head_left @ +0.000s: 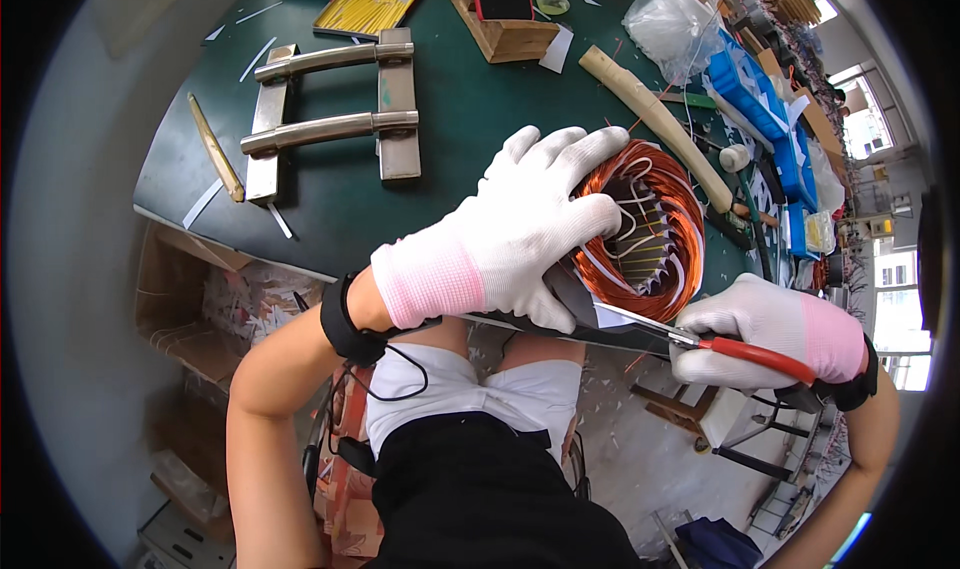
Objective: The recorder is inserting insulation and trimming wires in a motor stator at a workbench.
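A motor stator [645,231] wound with copper wire lies at the near edge of the green table, its slotted bore facing up. White cords and strips show around its coils. My left hand [545,204], in a white glove with a pink cuff, is spread over the stator's left side, thumb low and fingers across the top of the winding. My right hand [735,329], gloved alike, is closed round red-handled scissors [755,354]. Their blades point left, against a white strip at the stator's near side. Whether the blades are cutting is too small to tell.
A metal frame with two bars [330,129] stands left on the green table [470,99], beside a pointed bamboo stick [215,149]. Farther back are a tray of yellow strips [375,1] and a phone on a wooden stand [497,39]. A wooden mallet-like stick [655,124] and blue bins [750,89] lie right.
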Demonstrator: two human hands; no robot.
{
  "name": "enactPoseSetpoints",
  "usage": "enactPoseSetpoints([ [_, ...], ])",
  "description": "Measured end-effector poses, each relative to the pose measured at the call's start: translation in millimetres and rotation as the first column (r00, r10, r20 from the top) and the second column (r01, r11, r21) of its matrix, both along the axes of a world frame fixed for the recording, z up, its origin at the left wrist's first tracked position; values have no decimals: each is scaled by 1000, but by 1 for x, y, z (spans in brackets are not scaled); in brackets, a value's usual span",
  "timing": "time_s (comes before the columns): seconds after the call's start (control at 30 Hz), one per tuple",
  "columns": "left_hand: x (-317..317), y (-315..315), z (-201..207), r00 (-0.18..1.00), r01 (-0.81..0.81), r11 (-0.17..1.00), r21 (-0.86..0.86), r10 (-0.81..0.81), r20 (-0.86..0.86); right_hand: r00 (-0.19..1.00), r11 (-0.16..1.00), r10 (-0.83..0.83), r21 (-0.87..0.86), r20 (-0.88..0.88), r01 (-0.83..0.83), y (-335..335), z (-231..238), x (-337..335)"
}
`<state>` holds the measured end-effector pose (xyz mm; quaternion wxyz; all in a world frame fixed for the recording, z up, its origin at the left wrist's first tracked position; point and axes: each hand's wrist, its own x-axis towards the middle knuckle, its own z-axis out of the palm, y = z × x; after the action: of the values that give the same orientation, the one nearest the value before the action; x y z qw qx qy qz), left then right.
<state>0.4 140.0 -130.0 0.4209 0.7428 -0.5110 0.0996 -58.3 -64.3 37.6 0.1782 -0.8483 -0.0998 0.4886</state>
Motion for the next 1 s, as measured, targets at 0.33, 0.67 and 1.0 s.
enactPoseSetpoints([
  [0.33,-27,29,34,981,-165,986,37,168,-97,996,996,-80,49,40,78,-17,4,-27],
  [0.67,12,1,-3,997,72,997,-11,-72,-17,1000,999,22,34,-11,-22,-7,-10,-2],
  [1.0,-28,-17,-11,964,-239,962,-134,219,-148,981,985,-174,32,90,172,10,-18,-26],
])
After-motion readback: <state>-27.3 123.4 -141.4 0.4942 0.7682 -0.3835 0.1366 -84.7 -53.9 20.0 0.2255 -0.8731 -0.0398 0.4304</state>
